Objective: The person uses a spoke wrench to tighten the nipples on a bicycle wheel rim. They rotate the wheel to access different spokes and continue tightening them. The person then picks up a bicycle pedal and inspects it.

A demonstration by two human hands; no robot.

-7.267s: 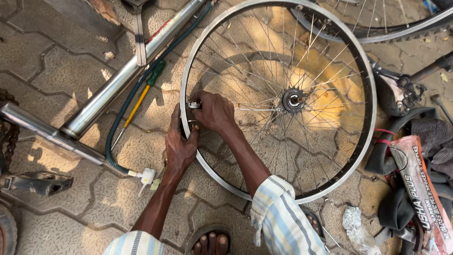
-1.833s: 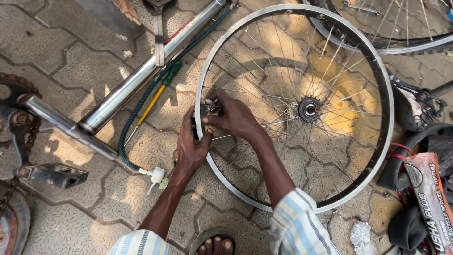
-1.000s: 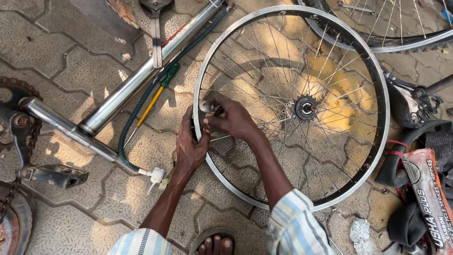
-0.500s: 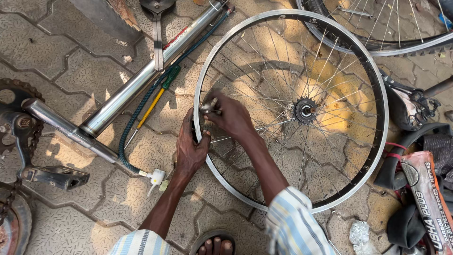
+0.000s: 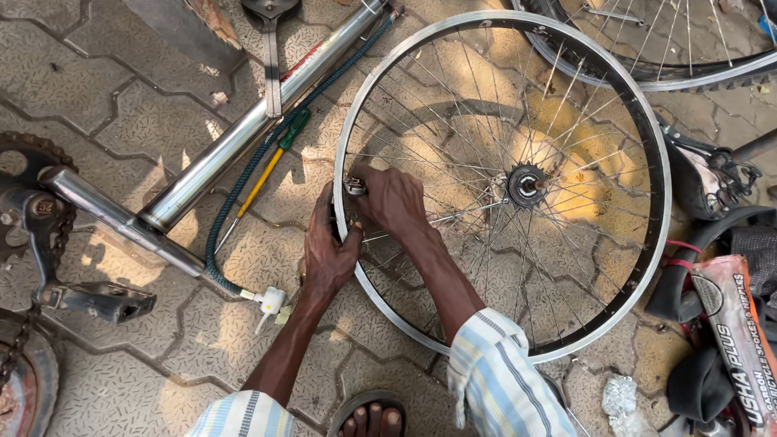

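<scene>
A: Change since half a second back: almost none. The bicycle wheel [image 5: 502,186] sits a shade higher in the frame; both hands stay at the same spot on the rim.

B: Position of the wheel?

A: Centre and right of the frame, flat on the paved floor [image 5: 121,105], hub [image 5: 524,184] right of centre.

B: Left hand?

A: The left hand [image 5: 328,251] is closed round the rim's left edge, fingers curled over it from outside. Reads as a brace, so the rim does not turn or slide.

B: Right hand?

A: The right hand [image 5: 392,202] reaches in over the spokes, fingers pinched on a small metal tool [image 5: 354,188] set at the rim where a spoke ends. The forearm crosses the lower spokes to get there.

B: Surroundings?

A: Chrome floor pump [image 5: 259,121] with dark green hose [image 5: 243,186] runs diagonally at upper left, close to the rim but apart. A screwdriver [image 5: 263,182] lies beside the hose. Crank and chainring [image 5: 32,202] at far left. Second wheel [image 5: 672,40] at upper right, its edge overlapping the first. Black rubber tubes and a printed packet [image 5: 740,340] at lower right.

B: Obstructions?

A: Only the spokes crowd the right hand.
</scene>
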